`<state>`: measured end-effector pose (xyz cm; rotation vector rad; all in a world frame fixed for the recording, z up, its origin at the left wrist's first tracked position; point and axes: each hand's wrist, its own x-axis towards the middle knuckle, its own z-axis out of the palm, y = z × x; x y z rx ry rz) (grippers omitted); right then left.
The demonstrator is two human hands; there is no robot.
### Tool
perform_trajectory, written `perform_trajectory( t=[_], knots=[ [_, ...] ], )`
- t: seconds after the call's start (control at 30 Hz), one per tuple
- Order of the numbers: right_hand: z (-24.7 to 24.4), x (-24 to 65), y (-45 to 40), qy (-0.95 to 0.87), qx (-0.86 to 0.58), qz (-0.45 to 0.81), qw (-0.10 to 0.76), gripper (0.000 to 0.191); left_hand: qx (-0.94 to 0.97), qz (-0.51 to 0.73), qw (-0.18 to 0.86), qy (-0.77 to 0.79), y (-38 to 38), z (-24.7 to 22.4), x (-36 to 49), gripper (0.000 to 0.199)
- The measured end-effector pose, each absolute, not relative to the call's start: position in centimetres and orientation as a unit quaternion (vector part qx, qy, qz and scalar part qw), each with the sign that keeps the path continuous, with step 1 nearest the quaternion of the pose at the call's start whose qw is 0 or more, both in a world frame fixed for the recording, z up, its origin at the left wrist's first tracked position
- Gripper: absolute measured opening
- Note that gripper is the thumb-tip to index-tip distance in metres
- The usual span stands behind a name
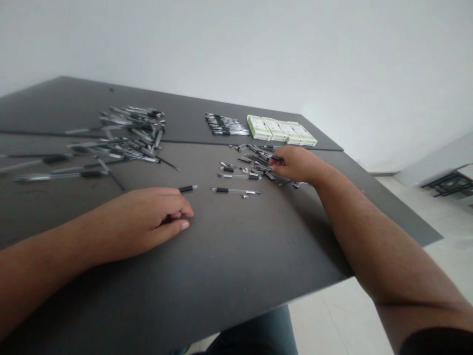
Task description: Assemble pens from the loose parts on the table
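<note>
Right hand (297,165) is pinching a black-gripped pen part (277,159) amid loose pen parts (246,167); left hand (148,219) is lying curled, whether gripping I cannot tell, one black pen barrel (187,188) just past its fingers; two heaps of pens (125,140) are lying beyond it; one neat row of pens (226,124) and at least three pale green boxes (281,130) are sitting beyond the right hand; a dark grey tabletop (236,256) is spanning below, a white wall (221,49) rising behind

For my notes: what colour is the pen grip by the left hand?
Black, in the head view: the pen grip beside the left hand.
</note>
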<state>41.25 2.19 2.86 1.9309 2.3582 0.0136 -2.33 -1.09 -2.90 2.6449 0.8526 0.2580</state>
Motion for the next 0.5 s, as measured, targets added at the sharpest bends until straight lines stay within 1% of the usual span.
perform_trajectory(
  t=[0.17,0.33,0.5],
  knots=[
    [2.0,41.5,2.9,0.784,0.61,0.028,0.11,0.024,0.933,0.094,0.174,0.302,-1.0,-3.2,-2.5,0.034],
    [2.0,41.2,2.9,0.77,0.624,0.033,0.127,0.026,0.929,0.097,0.182,0.308,-0.9,-3.5,-2.8,0.032],
    [2.1,40.4,2.7,0.762,0.63,0.052,0.138,0.034,0.931,0.096,0.179,0.305,-0.7,-3.9,-2.9,0.033]
  ],
)
